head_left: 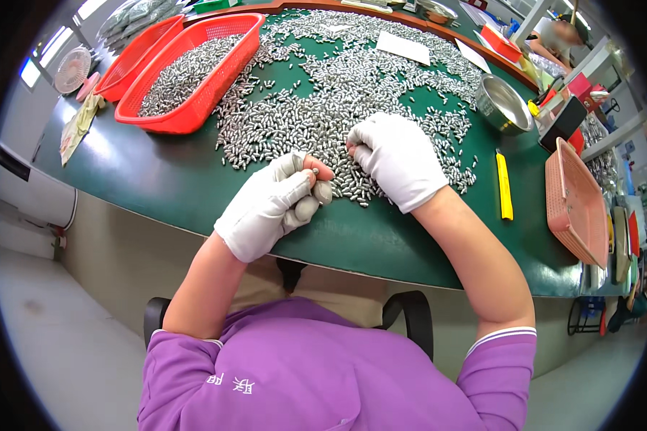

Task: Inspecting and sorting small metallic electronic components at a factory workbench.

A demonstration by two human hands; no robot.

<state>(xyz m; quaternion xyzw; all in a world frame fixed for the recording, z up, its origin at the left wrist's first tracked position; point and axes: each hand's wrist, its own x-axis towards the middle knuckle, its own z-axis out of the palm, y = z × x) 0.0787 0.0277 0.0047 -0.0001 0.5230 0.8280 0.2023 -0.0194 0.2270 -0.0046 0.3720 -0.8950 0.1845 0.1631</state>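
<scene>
Small silvery metal pieces (287, 118), bullet-shaped, lie loose in a wide layer over the green tabletop. My left hand (269, 205), in a white glove with bare thumb and index tips, is at the near edge of the layer. Its thumb and index finger pinch one small metal piece (315, 172). My right hand (399, 158), gloved the same way, rests over the pieces just to the right. Its fingers are curled together at the tips, and whatever is between them is hidden.
A red plastic basket (226, 90) filled with metal pieces stands at the left, another red basket (115, 79) behind it. To the right are a steel bowl (507, 108), a yellow cutter knife (504, 187) and a pink basket (579, 208). White paper (402, 48) lies on the pieces.
</scene>
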